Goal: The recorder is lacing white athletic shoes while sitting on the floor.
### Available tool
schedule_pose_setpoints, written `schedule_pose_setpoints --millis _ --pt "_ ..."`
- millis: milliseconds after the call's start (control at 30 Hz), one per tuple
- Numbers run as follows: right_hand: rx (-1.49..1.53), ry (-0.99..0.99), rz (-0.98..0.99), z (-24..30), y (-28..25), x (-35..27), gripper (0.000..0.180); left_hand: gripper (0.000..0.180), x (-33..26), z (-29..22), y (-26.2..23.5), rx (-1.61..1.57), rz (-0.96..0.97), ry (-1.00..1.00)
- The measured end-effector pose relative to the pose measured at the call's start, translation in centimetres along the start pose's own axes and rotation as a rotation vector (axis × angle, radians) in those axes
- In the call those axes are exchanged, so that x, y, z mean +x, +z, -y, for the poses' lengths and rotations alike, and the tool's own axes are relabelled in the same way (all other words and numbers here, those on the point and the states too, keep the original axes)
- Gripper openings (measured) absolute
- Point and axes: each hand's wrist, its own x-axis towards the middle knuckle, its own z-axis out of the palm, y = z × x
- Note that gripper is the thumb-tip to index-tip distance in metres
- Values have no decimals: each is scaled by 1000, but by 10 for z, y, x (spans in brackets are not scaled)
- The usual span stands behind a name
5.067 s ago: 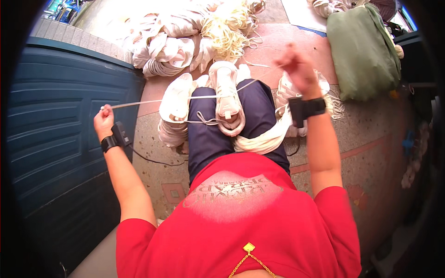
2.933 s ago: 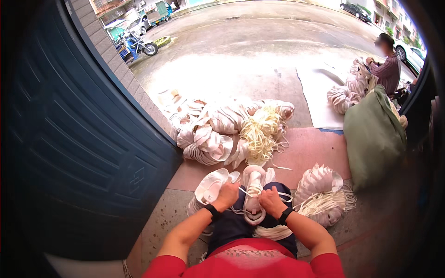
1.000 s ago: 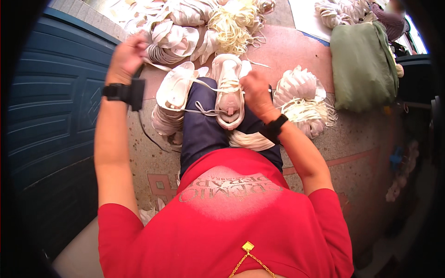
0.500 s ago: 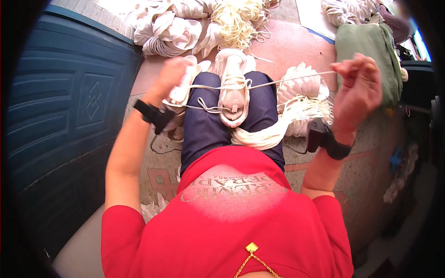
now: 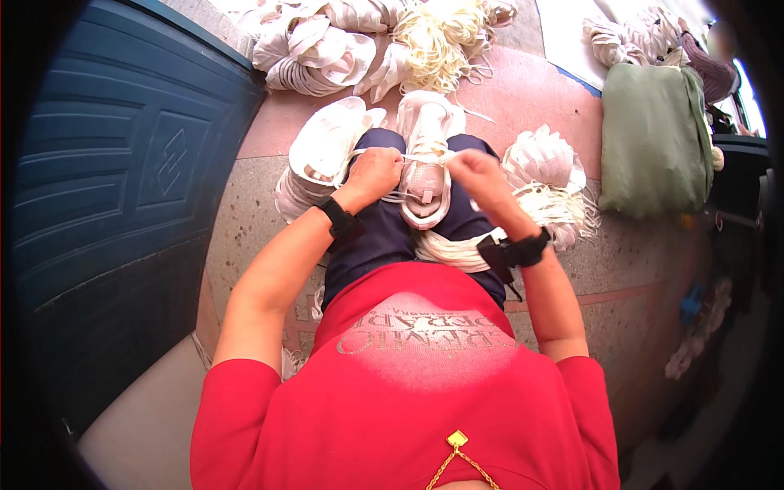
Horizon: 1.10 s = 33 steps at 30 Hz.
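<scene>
A white sneaker [image 5: 426,181] rests between my thighs, its toe pointing away from me, with a pale shoelace [image 5: 390,197] threaded through it. On the shoe's left side my left hand [image 5: 377,171] is closed, gripping a lace end close to the eyelets. To the right of the collar, my right hand [image 5: 480,173] pinches the lace too; its fingertips are partly blurred. A hank of cream laces [image 5: 453,251] lies across my lap, under my right wrist. More white shoes [image 5: 331,140] sit just beyond my left hand.
A blue panelled door [image 5: 131,155] stands at the left. Piles of white and cream laces [image 5: 327,57] lie ahead on the floor, and another bundle [image 5: 543,163] is beside my right knee. A green sack [image 5: 657,139] stands at the far right.
Both hands have come inward from wide apart to either side of the shoe. The lace stretched out toward the right hand is now drawn in close to the shoe.
</scene>
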Motion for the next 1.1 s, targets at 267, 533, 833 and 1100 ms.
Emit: schedule_pose_setpoints --millis 267,533,833,1100 --pt "-27 84 75 -59 43 28 20 14 2 -9 -1 232 -10 163" --pt "-656 -179 -194 -52 61 31 17 12 -1 -6 9 255 -226 233" --pt "-878 -187 -76 -42 59 28 19 21 7 -23 -8 167 -139 103" --pt "800 68 129 107 -31 -21 24 12 30 -19 -35 423 -296 59"
